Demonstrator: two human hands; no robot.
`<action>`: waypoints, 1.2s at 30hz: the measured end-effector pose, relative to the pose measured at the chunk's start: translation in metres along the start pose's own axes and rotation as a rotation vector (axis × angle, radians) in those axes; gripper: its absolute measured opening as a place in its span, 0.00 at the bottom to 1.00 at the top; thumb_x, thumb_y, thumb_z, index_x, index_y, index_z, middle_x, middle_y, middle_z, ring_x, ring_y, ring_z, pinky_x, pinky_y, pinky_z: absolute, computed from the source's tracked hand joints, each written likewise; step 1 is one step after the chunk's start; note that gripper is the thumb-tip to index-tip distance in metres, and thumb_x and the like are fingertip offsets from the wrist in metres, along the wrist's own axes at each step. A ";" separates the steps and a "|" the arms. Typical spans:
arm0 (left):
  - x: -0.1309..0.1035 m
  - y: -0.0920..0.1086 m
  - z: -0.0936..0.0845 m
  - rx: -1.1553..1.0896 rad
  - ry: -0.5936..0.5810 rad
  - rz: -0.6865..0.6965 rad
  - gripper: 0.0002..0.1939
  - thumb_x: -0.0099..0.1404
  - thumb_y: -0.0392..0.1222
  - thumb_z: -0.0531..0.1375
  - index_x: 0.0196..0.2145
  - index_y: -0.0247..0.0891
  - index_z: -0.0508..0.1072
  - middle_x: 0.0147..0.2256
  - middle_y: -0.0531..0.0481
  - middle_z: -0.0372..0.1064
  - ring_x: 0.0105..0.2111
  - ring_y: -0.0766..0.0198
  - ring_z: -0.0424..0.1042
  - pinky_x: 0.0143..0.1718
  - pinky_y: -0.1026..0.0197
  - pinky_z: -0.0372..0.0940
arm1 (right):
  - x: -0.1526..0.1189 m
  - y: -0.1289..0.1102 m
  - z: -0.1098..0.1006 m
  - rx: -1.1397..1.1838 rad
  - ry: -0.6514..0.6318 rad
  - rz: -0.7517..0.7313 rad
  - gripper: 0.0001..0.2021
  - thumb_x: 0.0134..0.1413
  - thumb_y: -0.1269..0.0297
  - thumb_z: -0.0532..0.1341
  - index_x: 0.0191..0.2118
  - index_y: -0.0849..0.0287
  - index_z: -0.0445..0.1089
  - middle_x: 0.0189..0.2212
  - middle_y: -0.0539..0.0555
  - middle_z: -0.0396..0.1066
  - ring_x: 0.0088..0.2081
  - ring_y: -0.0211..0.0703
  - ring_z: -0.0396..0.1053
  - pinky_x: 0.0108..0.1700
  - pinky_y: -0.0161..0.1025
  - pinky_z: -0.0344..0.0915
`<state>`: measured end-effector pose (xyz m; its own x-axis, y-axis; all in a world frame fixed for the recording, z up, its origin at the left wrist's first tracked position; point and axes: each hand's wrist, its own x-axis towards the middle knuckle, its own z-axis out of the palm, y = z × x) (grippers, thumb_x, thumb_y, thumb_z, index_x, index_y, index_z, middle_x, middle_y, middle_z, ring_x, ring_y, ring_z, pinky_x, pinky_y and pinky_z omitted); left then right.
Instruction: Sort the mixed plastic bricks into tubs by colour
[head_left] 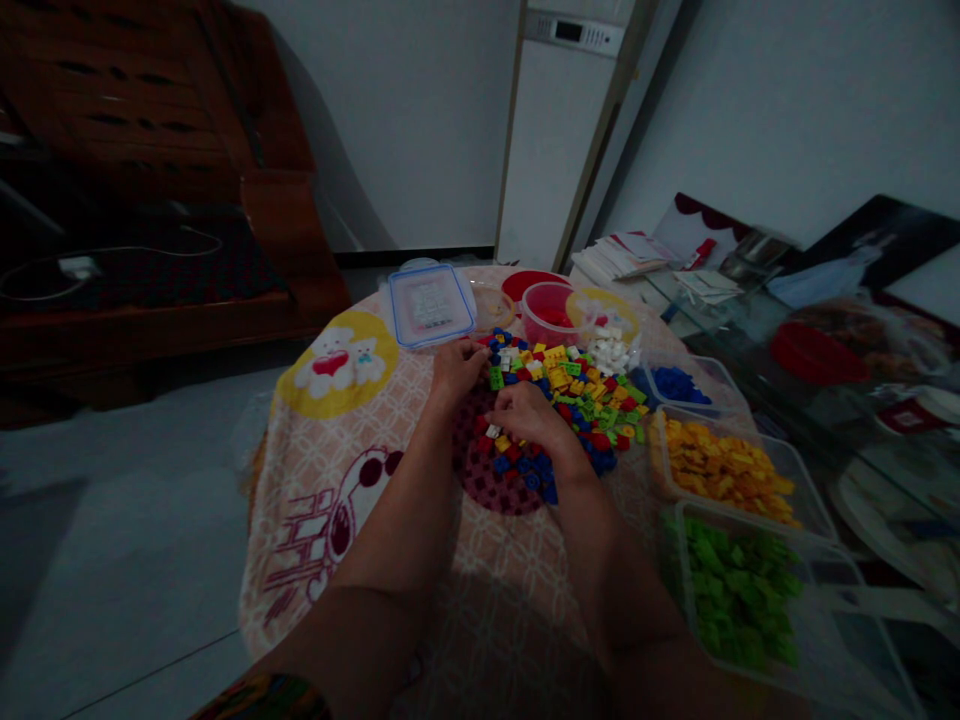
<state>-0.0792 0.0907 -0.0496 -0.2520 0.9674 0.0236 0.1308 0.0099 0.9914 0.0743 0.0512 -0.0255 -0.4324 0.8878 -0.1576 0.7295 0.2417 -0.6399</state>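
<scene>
A mixed pile of small toy bricks (pixel 566 375) in red, yellow, green, blue and white lies in the middle of a round cloth-covered table. At the pile's left edge is my left hand (pixel 457 368), its fingers drawn together; whatever they hold is too small to make out. My right hand (pixel 525 410) reaches over the near left part of the pile with curled fingers. Just below its fingertips is a white brick (pixel 493 432); I cannot tell whether they grip a piece. Dark red cloth shows under the near bricks.
On the right stand clear boxes of blue bricks (pixel 675 385), yellow bricks (pixel 724 470) and green bricks (pixel 742 590). A pink-tinted tub (pixel 551 312), white bricks (pixel 611 352) and a blue-rimmed lid (pixel 433 305) lie at the back. A cluttered glass table (pixel 757 330) adjoins on the right.
</scene>
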 end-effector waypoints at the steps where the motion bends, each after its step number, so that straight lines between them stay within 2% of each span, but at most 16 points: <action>1: 0.000 0.000 0.000 0.003 0.000 -0.001 0.06 0.63 0.38 0.62 0.28 0.36 0.75 0.24 0.52 0.74 0.21 0.67 0.71 0.24 0.67 0.65 | 0.000 0.001 0.000 0.032 -0.001 0.015 0.08 0.56 0.66 0.68 0.27 0.59 0.77 0.17 0.48 0.72 0.25 0.39 0.73 0.32 0.32 0.66; 7: -0.001 0.002 0.000 -0.010 0.001 0.016 0.07 0.62 0.38 0.62 0.27 0.36 0.74 0.22 0.53 0.73 0.19 0.68 0.70 0.22 0.68 0.64 | -0.002 0.000 -0.003 0.326 -0.022 0.114 0.11 0.55 0.68 0.67 0.23 0.58 0.70 0.13 0.44 0.67 0.15 0.34 0.65 0.19 0.29 0.59; 11: -0.002 0.003 0.000 -0.018 0.001 0.003 0.07 0.62 0.38 0.62 0.27 0.36 0.74 0.23 0.53 0.73 0.19 0.68 0.70 0.22 0.68 0.64 | -0.004 0.005 -0.010 0.563 -0.001 0.095 0.08 0.52 0.65 0.67 0.25 0.59 0.72 0.15 0.45 0.70 0.14 0.34 0.66 0.14 0.26 0.56; 14: -0.001 0.002 0.000 -0.010 0.002 -0.019 0.07 0.62 0.38 0.62 0.27 0.36 0.74 0.23 0.53 0.74 0.20 0.68 0.71 0.23 0.68 0.65 | -0.007 0.013 -0.020 0.742 0.088 0.046 0.11 0.46 0.59 0.71 0.27 0.60 0.74 0.16 0.46 0.71 0.15 0.35 0.68 0.15 0.27 0.60; 18: 0.002 -0.001 0.001 -0.015 -0.002 -0.023 0.07 0.62 0.38 0.62 0.26 0.35 0.75 0.22 0.53 0.73 0.20 0.67 0.71 0.24 0.67 0.66 | -0.007 0.032 -0.035 0.969 0.367 0.009 0.13 0.39 0.59 0.74 0.30 0.61 0.76 0.20 0.48 0.75 0.20 0.37 0.73 0.20 0.29 0.69; 22: 0.004 -0.004 0.002 -0.015 -0.009 -0.012 0.08 0.62 0.39 0.62 0.25 0.36 0.74 0.21 0.54 0.72 0.20 0.67 0.70 0.23 0.67 0.66 | -0.003 0.054 -0.048 1.119 0.727 -0.011 0.13 0.39 0.63 0.74 0.33 0.60 0.75 0.24 0.49 0.76 0.27 0.40 0.78 0.32 0.35 0.78; 25: 0.004 -0.004 0.002 -0.007 -0.005 -0.012 0.07 0.62 0.38 0.62 0.26 0.36 0.75 0.21 0.54 0.72 0.20 0.67 0.71 0.23 0.67 0.65 | -0.001 0.068 -0.057 1.184 0.981 -0.068 0.18 0.40 0.66 0.73 0.42 0.59 0.75 0.34 0.50 0.80 0.38 0.42 0.81 0.41 0.37 0.80; 28: 0.004 -0.003 0.003 0.004 -0.009 -0.022 0.07 0.62 0.39 0.62 0.27 0.35 0.75 0.22 0.54 0.73 0.20 0.67 0.71 0.24 0.67 0.66 | -0.001 0.077 -0.065 1.195 1.135 -0.086 0.26 0.41 0.68 0.71 0.51 0.58 0.73 0.44 0.52 0.80 0.46 0.41 0.80 0.47 0.39 0.79; 30: 0.004 -0.002 0.003 0.017 -0.009 -0.025 0.07 0.62 0.39 0.62 0.27 0.35 0.75 0.22 0.53 0.74 0.20 0.67 0.71 0.25 0.67 0.66 | -0.003 0.080 -0.069 1.156 1.147 -0.066 0.25 0.41 0.67 0.70 0.50 0.58 0.73 0.43 0.52 0.80 0.45 0.40 0.79 0.47 0.39 0.79; 32: 0.004 -0.002 0.003 0.026 -0.006 -0.025 0.08 0.62 0.40 0.62 0.26 0.35 0.75 0.22 0.53 0.74 0.21 0.66 0.72 0.25 0.66 0.67 | -0.006 0.078 -0.069 1.085 1.068 -0.040 0.20 0.42 0.65 0.70 0.45 0.59 0.75 0.37 0.51 0.80 0.38 0.40 0.80 0.41 0.37 0.79; 34: 0.003 -0.001 0.003 0.029 -0.006 -0.026 0.08 0.62 0.39 0.62 0.26 0.35 0.75 0.22 0.52 0.74 0.20 0.67 0.72 0.25 0.66 0.67 | -0.010 0.073 -0.068 0.990 0.882 -0.012 0.14 0.43 0.62 0.70 0.38 0.61 0.76 0.29 0.51 0.79 0.29 0.38 0.77 0.31 0.34 0.76; 36: 0.002 0.000 0.003 0.023 -0.012 -0.028 0.07 0.62 0.38 0.61 0.26 0.35 0.75 0.22 0.53 0.74 0.20 0.67 0.71 0.24 0.66 0.67 | -0.016 0.063 -0.065 0.860 0.629 0.018 0.11 0.45 0.60 0.68 0.34 0.62 0.77 0.22 0.49 0.76 0.20 0.37 0.71 0.21 0.31 0.68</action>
<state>-0.0771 0.0934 -0.0502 -0.2444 0.9697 -0.0053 0.1463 0.0422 0.9883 0.1618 0.0778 -0.0144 0.1053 0.9906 0.0871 0.0076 0.0868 -0.9962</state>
